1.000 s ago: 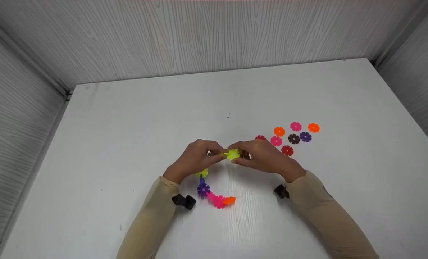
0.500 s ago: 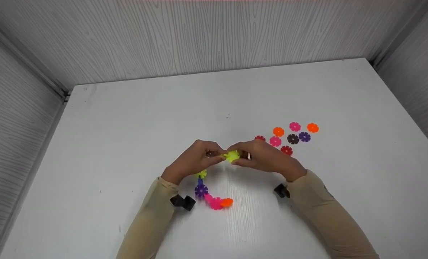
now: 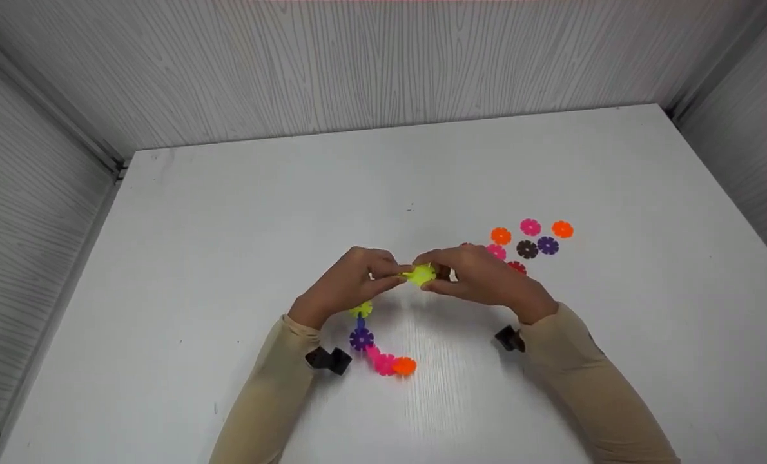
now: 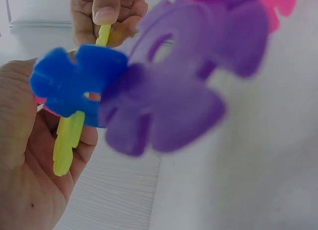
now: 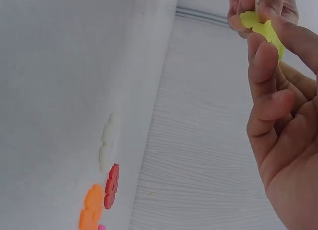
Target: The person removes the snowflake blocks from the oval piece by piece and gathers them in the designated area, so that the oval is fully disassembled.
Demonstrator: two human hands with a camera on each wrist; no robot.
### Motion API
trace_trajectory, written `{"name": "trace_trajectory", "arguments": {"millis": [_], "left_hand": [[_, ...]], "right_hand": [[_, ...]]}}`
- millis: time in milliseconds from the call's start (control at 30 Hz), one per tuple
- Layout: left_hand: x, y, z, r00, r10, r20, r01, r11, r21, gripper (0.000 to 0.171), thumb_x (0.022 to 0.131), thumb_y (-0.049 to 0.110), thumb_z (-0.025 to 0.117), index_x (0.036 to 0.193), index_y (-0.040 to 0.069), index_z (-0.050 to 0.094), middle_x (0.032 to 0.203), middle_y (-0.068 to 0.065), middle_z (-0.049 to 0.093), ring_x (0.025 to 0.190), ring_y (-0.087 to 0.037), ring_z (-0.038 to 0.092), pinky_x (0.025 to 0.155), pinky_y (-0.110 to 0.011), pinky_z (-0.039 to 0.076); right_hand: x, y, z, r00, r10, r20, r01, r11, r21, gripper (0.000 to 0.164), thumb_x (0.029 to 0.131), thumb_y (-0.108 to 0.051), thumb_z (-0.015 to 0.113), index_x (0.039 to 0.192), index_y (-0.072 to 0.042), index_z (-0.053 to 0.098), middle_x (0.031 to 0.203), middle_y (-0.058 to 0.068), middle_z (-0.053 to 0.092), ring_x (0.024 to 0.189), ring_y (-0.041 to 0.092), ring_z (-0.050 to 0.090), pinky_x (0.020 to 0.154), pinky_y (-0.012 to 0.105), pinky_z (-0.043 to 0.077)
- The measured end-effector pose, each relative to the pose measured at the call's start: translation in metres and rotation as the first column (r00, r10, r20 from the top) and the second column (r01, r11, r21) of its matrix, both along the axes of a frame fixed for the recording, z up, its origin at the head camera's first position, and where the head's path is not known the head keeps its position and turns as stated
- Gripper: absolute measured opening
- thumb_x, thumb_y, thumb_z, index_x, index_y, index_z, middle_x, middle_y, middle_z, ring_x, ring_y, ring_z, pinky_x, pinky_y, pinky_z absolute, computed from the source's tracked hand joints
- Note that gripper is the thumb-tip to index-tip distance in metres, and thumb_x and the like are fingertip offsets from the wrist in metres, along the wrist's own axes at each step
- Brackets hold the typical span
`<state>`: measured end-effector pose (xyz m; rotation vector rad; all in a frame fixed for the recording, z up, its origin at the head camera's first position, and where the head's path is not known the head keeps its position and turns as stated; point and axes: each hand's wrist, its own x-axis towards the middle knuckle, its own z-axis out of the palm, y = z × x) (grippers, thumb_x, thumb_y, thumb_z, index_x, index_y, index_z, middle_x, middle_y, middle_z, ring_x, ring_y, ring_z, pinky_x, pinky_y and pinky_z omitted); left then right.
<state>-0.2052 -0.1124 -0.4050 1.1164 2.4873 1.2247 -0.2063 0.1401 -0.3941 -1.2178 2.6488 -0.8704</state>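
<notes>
In the head view my left hand [image 3: 352, 283] and right hand [image 3: 477, 276] meet above the table. Right thumb and fingers pinch a bright yellow flower-shaped slotted disc [image 3: 423, 275]. My left fingertips grip a chain of such discs right at that disc's edge. Below the left hand the chain curves through yellow [image 3: 361, 309], purple [image 3: 361, 339], pink [image 3: 385, 365] and orange [image 3: 405, 367] discs. Close up in the left wrist view, a blue disc [image 4: 74, 78] is slotted with a yellow one [image 4: 68, 143] and a purple one [image 4: 169, 106]. Fingers hide the joint between the hands.
Loose flower discs lie right of the hands: orange [image 3: 501, 236], pink [image 3: 530, 227], brown [image 3: 527, 249], purple [image 3: 548, 245] and several more, some partly behind the right hand. A whitish disc [image 5: 107, 143] shows in the right wrist view. Wood-grain panels [image 3: 383, 64] border the white table.
My right hand has shifted slightly right with the yellow disc and covers more of the red discs. The chain's orange end has swung a little down and left.
</notes>
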Motion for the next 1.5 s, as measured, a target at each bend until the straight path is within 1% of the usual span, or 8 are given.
{"name": "trace_trajectory", "arguments": {"millis": [133, 233, 533, 667, 800, 1033, 1333, 1500], "left_hand": [[-0.003, -0.014, -0.004, 0.99, 0.116, -0.074, -0.114, 0.993, 0.035, 0.024, 0.09, 0.008, 0.065, 0.114, 0.005, 0.071, 0.09, -0.014, 0.073, 0.068, -0.013, 0.053, 0.062, -0.02, 0.042], [-0.007, -0.023, -0.006, 0.981, 0.189, -0.037, -0.185, 0.979, 0.088, 0.023, 0.09, 0.009, 0.066, 0.112, 0.009, 0.073, 0.091, -0.013, 0.074, 0.068, -0.011, 0.049, 0.063, -0.021, 0.041], [-0.011, -0.024, -0.007, 0.955, 0.292, 0.056, -0.29, 0.956, -0.039, 0.023, 0.092, 0.024, 0.066, 0.113, 0.022, 0.073, 0.094, 0.0, 0.075, 0.066, -0.01, 0.052, 0.054, -0.022, 0.033], [-0.011, -0.024, -0.008, 0.961, 0.267, 0.068, -0.264, 0.963, -0.056, 0.025, 0.093, 0.025, 0.065, 0.116, 0.02, 0.072, 0.099, -0.002, 0.074, 0.07, -0.012, 0.052, 0.058, -0.023, 0.038], [-0.009, -0.024, -0.007, 0.968, 0.222, 0.12, -0.214, 0.974, -0.069, 0.03, 0.094, 0.023, 0.062, 0.123, 0.017, 0.067, 0.108, -0.004, 0.069, 0.082, -0.016, 0.052, 0.07, -0.028, 0.042], [-0.007, -0.021, -0.007, 0.954, 0.182, 0.237, -0.163, 0.982, -0.098, 0.046, 0.089, 0.016, 0.067, 0.134, 0.016, 0.057, 0.104, -0.01, 0.059, 0.097, -0.021, 0.048, 0.082, -0.034, 0.044], [-0.008, -0.02, -0.01, 0.965, 0.145, 0.219, -0.131, 0.988, -0.078, 0.045, 0.092, 0.003, 0.053, 0.137, 0.01, 0.051, 0.115, -0.012, 0.057, 0.1, -0.024, 0.049, 0.089, -0.038, 0.045], [-0.01, -0.019, -0.013, 0.973, 0.149, 0.178, -0.139, 0.988, -0.069, 0.037, 0.092, 0.004, 0.056, 0.128, 0.005, 0.053, 0.111, -0.014, 0.063, 0.095, -0.022, 0.053, 0.086, -0.034, 0.048]], "right_hand": [[-0.007, 0.026, 0.005, 0.985, -0.17, -0.039, 0.168, 0.985, -0.043, 0.039, 0.084, -0.011, 0.073, 0.121, -0.002, 0.064, 0.085, 0.007, 0.07, 0.072, 0.015, 0.061, 0.062, 0.023, 0.051], [-0.012, 0.044, 0.009, 0.96, -0.28, 0.021, 0.28, 0.958, -0.064, 0.041, 0.085, -0.011, 0.072, 0.124, -0.002, 0.062, 0.084, 0.008, 0.068, 0.073, 0.016, 0.06, 0.06, 0.021, 0.045], [-0.024, 0.066, 0.011, 0.914, -0.378, 0.146, 0.388, 0.921, -0.044, 0.041, 0.091, -0.011, 0.066, 0.131, -0.01, 0.057, 0.097, 0.013, 0.064, 0.077, 0.024, 0.06, 0.064, 0.025, 0.05], [-0.027, 0.078, 0.012, 0.883, -0.435, 0.175, 0.45, 0.891, -0.053, 0.041, 0.094, -0.006, 0.06, 0.133, -0.013, 0.054, 0.098, 0.016, 0.061, 0.076, 0.029, 0.058, 0.058, 0.023, 0.049], [-0.029, 0.091, 0.013, 0.857, -0.497, 0.138, 0.508, 0.858, -0.068, 0.041, 0.095, -0.003, 0.057, 0.134, -0.015, 0.054, 0.1, 0.017, 0.062, 0.084, 0.027, 0.057, 0.062, 0.019, 0.044], [-0.033, 0.112, 0.01, 0.779, -0.597, 0.193, 0.614, 0.788, -0.041, 0.041, 0.098, -0.007, 0.051, 0.138, -0.018, 0.051, 0.1, 0.016, 0.061, 0.086, 0.029, 0.056, 0.066, 0.017, 0.043], [-0.038, 0.132, -0.001, 0.739, -0.637, 0.219, 0.657, 0.753, -0.029, 0.043, 0.097, -0.004, 0.052, 0.139, -0.013, 0.048, 0.095, 0.013, 0.059, 0.079, 0.022, 0.061, 0.069, 0.017, 0.049], [-0.04, 0.141, -0.007, 0.717, -0.652, 0.245, 0.669, 0.743, 0.02, 0.041, 0.099, -0.01, 0.052, 0.14, -0.012, 0.046, 0.098, 0.017, 0.06, 0.083, 0.023, 0.06, 0.067, 0.019, 0.046]]}}
